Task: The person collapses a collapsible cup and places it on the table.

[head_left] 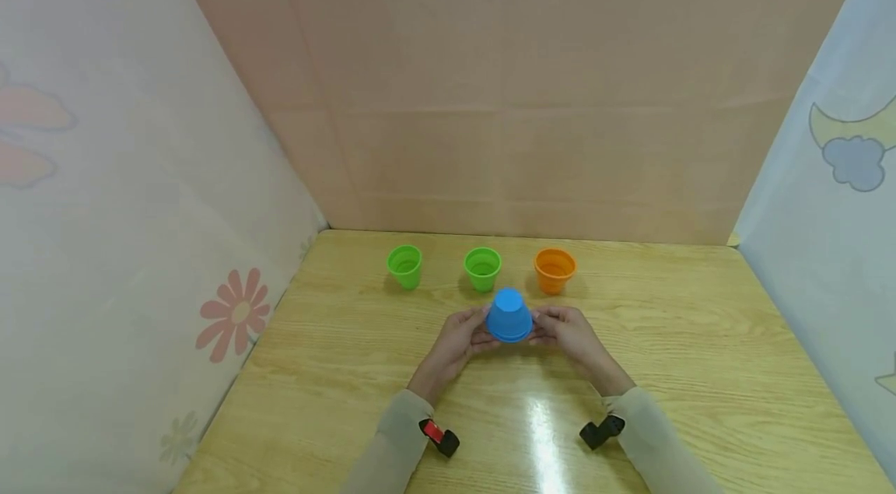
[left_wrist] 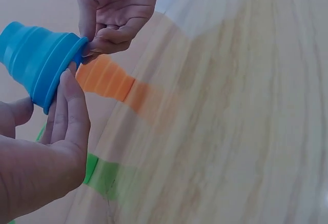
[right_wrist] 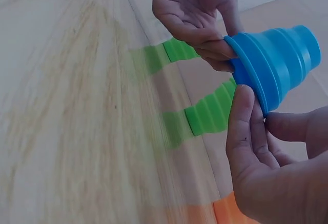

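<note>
A blue ribbed collapsible cup (head_left: 509, 315) is held above the table between both hands, its narrow base up and its wide rim down. The left hand (head_left: 459, 338) pinches the rim on the left side, thumb outside and fingers at the rim's underside, as the left wrist view shows on the cup (left_wrist: 41, 60). On the opposite side the right hand (head_left: 568, 334) pinches the same rim; in the right wrist view its thumb presses outside the cup (right_wrist: 277, 65) and its fingers reach under the rim.
Behind the hands stand a green cup (head_left: 405, 267) at left, a second green cup (head_left: 482, 269) in the middle and an orange cup (head_left: 554, 271) at right, all mouth up. The wooden table (head_left: 700, 338) meets a tan back panel (head_left: 504, 89) and printed side sheets.
</note>
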